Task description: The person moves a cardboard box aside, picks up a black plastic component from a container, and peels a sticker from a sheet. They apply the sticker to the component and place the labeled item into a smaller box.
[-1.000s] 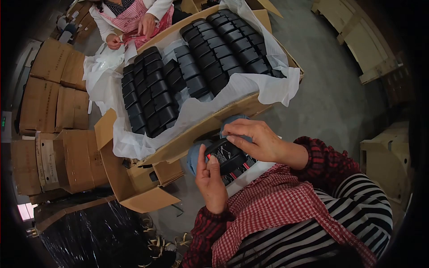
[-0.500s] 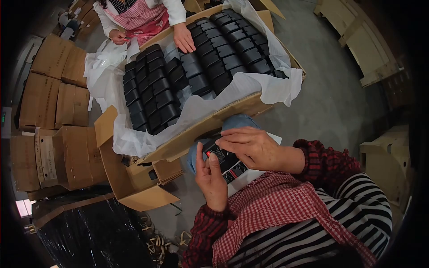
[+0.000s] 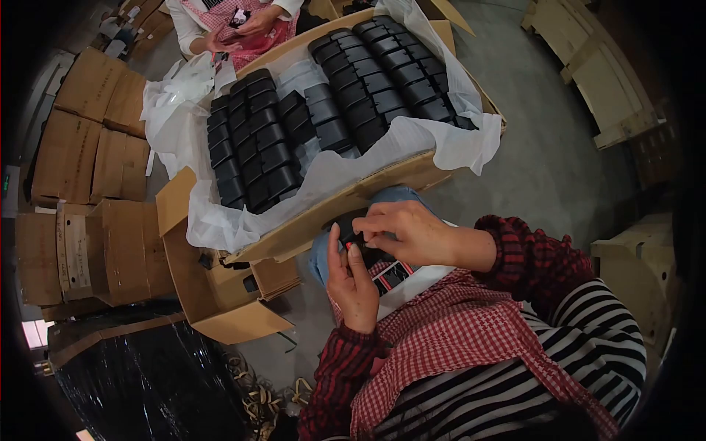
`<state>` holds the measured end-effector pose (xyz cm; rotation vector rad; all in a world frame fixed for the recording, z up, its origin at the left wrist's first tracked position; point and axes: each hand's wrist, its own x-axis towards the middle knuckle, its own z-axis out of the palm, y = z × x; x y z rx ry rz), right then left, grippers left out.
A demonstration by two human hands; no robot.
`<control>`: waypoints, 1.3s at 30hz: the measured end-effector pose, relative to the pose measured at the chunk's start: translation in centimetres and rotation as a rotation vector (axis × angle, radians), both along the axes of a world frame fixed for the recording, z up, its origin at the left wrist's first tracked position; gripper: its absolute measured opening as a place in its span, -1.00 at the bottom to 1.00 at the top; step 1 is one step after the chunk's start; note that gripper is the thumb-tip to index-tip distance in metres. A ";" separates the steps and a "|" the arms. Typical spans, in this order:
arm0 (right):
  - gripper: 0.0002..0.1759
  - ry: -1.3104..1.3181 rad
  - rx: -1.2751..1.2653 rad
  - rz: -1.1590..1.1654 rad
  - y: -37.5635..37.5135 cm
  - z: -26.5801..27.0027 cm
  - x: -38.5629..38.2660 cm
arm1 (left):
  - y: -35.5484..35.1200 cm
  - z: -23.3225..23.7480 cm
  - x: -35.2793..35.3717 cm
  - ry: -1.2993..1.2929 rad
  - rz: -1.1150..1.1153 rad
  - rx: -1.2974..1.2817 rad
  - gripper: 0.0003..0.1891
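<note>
My left hand (image 3: 353,290) is over my lap, its thumb and index finger closed about a small black piece (image 3: 346,223) with a red mark near the thumb tip. Most of that piece is hidden by the fingers. My right hand (image 3: 412,234) is bent over the same spot, fingertips pinched together against the piece; what they pinch cannot be made out. Under both hands, black labels with red edges (image 3: 393,275) lie on a white sheet (image 3: 423,279) across my lap.
Ahead is a large carton (image 3: 346,184) lined with white foam sheet (image 3: 220,220), holding rows of black plastic parts (image 3: 257,147). Across it, a co-worker's hands (image 3: 254,22) hold a small dark item. Open carton (image 3: 243,323), stacked boxes (image 3: 73,158) and a black-wrapped bundle (image 3: 147,375) are left.
My right hand has curled inward and lowered, its fingertips closing in near my left thumb. The co-worker's hand has left the carton's parts and come up to their other hand.
</note>
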<state>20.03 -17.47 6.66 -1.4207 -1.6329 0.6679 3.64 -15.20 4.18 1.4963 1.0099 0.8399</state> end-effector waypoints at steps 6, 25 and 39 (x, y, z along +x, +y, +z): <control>-0.64 0.099 -0.297 0.059 1.0 1.3 0.9 | 0.5 -0.4 0.8 -0.169 0.039 -0.014 -0.56; -0.80 -0.018 -0.279 0.072 0.8 2.0 1.4 | 0.6 0.2 0.0 -0.083 -0.006 -0.021 -0.58; -0.57 -0.161 -0.304 -0.085 -0.3 1.8 4.5 | 1.2 2.6 -0.8 -0.177 0.040 -0.056 -0.56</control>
